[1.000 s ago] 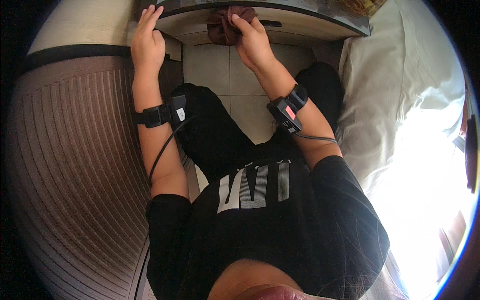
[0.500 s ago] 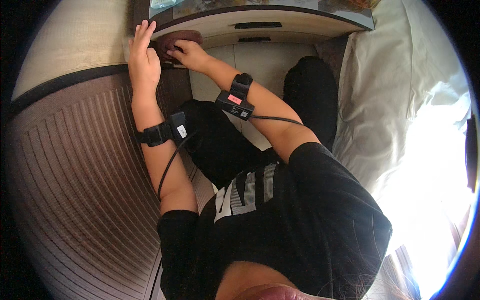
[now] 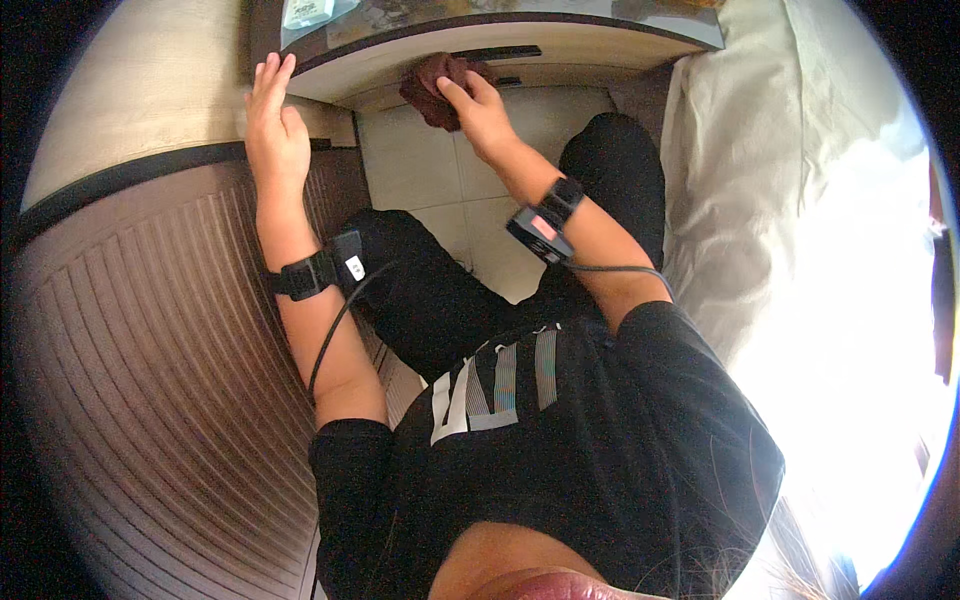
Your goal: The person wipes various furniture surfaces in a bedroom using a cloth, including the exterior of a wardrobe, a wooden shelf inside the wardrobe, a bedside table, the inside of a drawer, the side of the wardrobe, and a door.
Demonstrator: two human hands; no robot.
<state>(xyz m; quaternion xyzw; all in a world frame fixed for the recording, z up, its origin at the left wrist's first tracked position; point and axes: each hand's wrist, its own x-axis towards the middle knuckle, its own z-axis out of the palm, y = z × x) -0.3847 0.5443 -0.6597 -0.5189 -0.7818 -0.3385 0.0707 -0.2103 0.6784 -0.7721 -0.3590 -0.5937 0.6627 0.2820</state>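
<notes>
Right hand (image 3: 482, 115) pinching a bunched brown cloth (image 3: 432, 92), thumb laid over the near side, fingertips partly hidden by the folds. Cloth sits at the left of the grip, bulging past the thumb. Just beyond it, a pale wooden drawer front (image 3: 370, 75); hard to judge from above whether cloth and wood touch. One dark handle (image 3: 515, 52) a little past the grip; a second, partly covered, close by the fingers on the right. Beyond the drawer, a grey cabinet top (image 3: 450, 20). Back from the grip, toward the body: pale floor tiles (image 3: 495, 225), and a black box (image 3: 540, 235) strapped to the right forearm.

Left hand (image 3: 278, 140) well left of the grip, fingers extended, thumb a little apart, near the cabinet's left corner. Farther out: pale sheet (image 3: 740, 190) on the right, brown ribbed panel (image 3: 180, 340) on the left.
</notes>
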